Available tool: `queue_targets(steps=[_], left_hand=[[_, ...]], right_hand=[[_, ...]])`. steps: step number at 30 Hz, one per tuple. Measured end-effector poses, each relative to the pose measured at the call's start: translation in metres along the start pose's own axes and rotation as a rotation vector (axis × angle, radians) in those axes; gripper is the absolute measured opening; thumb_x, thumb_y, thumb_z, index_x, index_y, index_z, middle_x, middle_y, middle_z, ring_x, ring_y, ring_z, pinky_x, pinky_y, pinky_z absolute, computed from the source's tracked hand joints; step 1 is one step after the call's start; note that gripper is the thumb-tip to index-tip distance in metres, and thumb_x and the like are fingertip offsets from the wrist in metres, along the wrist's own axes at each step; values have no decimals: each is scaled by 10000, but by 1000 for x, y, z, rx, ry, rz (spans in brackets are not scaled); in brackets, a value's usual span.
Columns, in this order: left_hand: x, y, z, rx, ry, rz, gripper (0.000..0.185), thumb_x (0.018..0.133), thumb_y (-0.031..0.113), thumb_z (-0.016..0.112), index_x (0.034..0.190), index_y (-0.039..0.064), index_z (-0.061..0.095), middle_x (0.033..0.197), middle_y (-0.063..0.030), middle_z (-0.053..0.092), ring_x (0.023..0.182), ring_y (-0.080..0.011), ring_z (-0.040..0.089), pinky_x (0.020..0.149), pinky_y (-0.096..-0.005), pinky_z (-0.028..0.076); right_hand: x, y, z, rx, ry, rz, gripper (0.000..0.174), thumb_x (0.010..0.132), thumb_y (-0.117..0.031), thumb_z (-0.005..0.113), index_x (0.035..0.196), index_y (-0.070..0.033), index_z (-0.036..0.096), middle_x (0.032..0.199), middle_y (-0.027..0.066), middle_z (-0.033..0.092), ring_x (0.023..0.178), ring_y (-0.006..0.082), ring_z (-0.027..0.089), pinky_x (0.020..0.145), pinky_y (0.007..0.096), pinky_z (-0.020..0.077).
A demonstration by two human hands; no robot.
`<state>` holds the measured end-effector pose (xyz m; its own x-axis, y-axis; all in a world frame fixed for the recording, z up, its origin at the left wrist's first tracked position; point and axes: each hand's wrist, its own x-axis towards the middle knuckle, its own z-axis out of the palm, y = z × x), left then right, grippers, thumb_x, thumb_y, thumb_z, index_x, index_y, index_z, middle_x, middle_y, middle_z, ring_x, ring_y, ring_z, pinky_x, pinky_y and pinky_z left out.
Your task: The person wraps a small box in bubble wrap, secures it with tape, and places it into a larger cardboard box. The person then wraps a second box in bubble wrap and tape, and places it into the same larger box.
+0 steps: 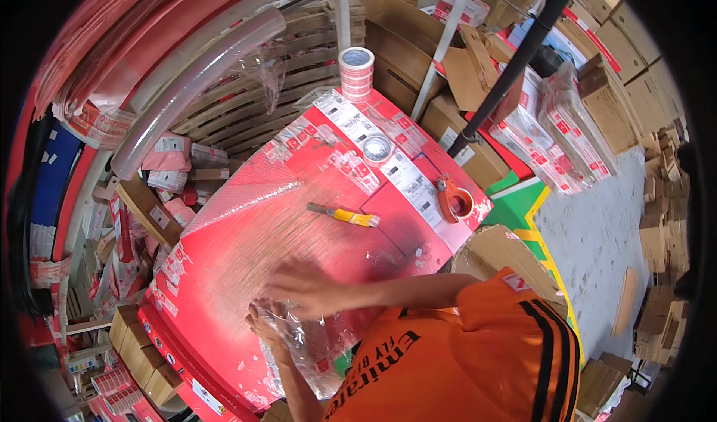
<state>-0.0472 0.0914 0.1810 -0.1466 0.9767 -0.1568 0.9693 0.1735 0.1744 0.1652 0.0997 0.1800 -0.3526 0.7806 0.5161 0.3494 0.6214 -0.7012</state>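
Observation:
Clear plastic wrap lies bunched under both hands at the near edge of a red worktable. My left hand touches its upper left side with bent fingers. Blurred, my right hand is over the top of the wrap; its fingers cannot be made out. Beyond the hands lies a utility knife with a yellow handle. A tape roll rests on a strip of printed labels, and an orange tape dispenser stands to its right. Stacked tape rolls stand at the far corner.
Bubble wrap covers the table's left side. A long plastic film roll leans at upper left above a heap of parcels. A black pole rises beyond the right edge, near wrapped boxes. An open carton stands at right.

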Motion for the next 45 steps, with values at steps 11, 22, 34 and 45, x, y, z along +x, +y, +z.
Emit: queue_targets(steps=[11, 22, 34, 45], left_hand=[[57, -120, 34, -1339, -341, 43, 549, 1072, 484, 434, 1266, -4, 594, 1128, -113, 686, 1022, -215, 644, 929, -353, 512], [40, -39, 88, -643, -885, 529, 429, 990, 232, 523, 1325, -30, 575, 1315, -240, 621, 1238, -351, 579, 1052, -405, 449], [-17, -23, -45, -499, -691, 809, 555, 1048, 371, 458, 1454, -5, 491, 1565, -207, 400, 1482, -353, 318, 1227, -414, 214], [-88, -84, -28, 90, 210, 782, 590, 950, 391, 593, 1473, 134, 503, 1456, -98, 532, 1290, -342, 496, 1107, -541, 302]], right_hand=[[21, -52, 94, -192, -432, -105, 463, 820, -439, 745, 1121, -88, 711, 1299, 137, 580, 1377, 339, 378, 1171, 558, 299], [-46, 8, 58, 552, -448, 585, 886, 924, -517, 664, 1587, -89, 261, 1546, 250, 350, 1463, 361, 307, 1163, 443, 329], [-101, 17, 69, 463, -185, 919, 831, 975, -543, 548, 1549, -3, 287, 1410, 254, 511, 1264, 328, 531, 1047, 413, 432], [-66, 37, 114, 555, 101, 1035, 651, 1030, -550, 374, 1344, -24, 592, 1348, 200, 607, 1307, 328, 538, 1117, 441, 383]])
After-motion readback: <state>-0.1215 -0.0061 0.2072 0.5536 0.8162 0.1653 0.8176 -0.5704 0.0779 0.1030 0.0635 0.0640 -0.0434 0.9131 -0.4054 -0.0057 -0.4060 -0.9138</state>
